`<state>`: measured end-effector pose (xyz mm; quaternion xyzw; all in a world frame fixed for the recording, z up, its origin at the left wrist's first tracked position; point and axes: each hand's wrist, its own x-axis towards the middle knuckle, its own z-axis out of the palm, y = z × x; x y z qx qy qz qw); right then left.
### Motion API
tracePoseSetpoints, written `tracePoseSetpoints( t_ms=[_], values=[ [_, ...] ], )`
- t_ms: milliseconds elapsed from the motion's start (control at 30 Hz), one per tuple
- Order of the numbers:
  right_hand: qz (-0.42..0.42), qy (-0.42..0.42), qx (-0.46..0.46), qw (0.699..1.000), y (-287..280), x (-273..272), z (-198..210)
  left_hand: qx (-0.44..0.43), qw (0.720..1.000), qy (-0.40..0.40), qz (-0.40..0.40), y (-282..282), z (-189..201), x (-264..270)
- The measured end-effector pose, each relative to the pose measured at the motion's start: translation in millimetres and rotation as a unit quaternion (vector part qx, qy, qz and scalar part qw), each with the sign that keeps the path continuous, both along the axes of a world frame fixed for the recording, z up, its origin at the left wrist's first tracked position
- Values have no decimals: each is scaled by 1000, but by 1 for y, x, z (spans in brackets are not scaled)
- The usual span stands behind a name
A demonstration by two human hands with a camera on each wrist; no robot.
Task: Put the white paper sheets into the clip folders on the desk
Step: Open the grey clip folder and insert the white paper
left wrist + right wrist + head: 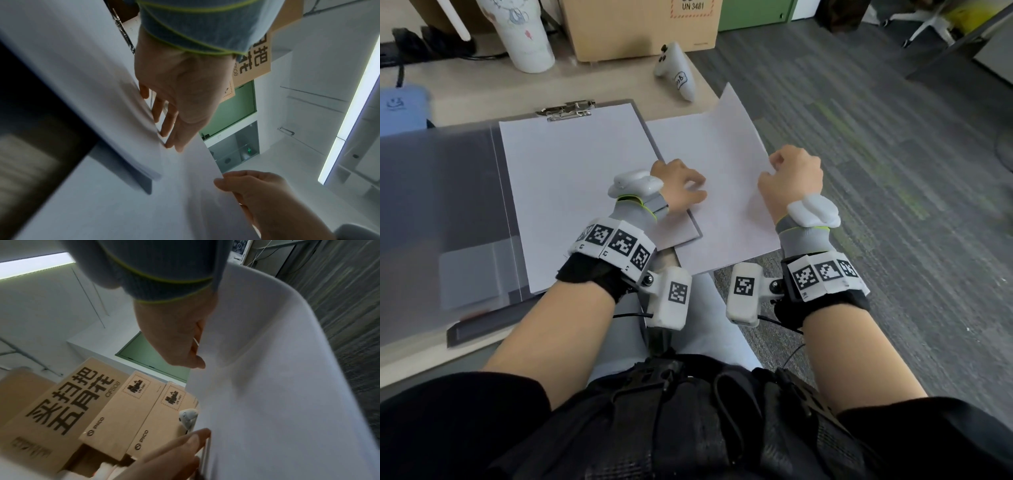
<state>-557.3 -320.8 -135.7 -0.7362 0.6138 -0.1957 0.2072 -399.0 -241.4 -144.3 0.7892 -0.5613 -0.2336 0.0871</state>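
With the right hand point(791, 180) pinching the far edge of the loose white paper sheet point(722, 164) beside the grey metal-clipped folder point(674, 209), and the left hand point(679, 186) resting spread fingers on it, a careless pull risked creasing it.

This is an office. Under the hands lies a pale wood desk point(465, 89) with a grey clip folder point(640, 126) holding white paper. Beyond the hands stand cardboard shipping boxes point(115, 410) printed with UN 3481 labels, a white tumbler point(524, 37) and a white handheld controller point(676, 70). To the right of the hands runs grey striped carpet point(893, 171), with the wheeled base of an office chair point(928, 27) and a green cabinet point(756, 10) farther off.
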Motion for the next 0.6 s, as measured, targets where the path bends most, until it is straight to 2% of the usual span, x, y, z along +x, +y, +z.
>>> tracePoseSetpoints(
  t_ms=[100, 167, 233, 300, 433, 600],
  values=[
    [48, -29, -10, 998, 8, 12, 5, -10, 998, 58, 33, -5, -3, 5],
    [90, -26, -14, 996, 15, 20, 5, -34, 985, 155, 73, -8, -7, 6],
    [127, -22, -16, 992, 22, 24, 2, -80, 939, 312, 122, -9, -7, 5],
    [154, -31, -15, 988, 26, 25, -1, -109, 899, 398, 147, -11, -7, 4],
    [163, -56, -6, 985, 25, 24, -1, -151, 878, 419, 177, -20, -8, 1],
    [171, -72, -3, 983, 22, 23, 2, -170, 879, 405, 184, -25, -12, 0]
  ],
)
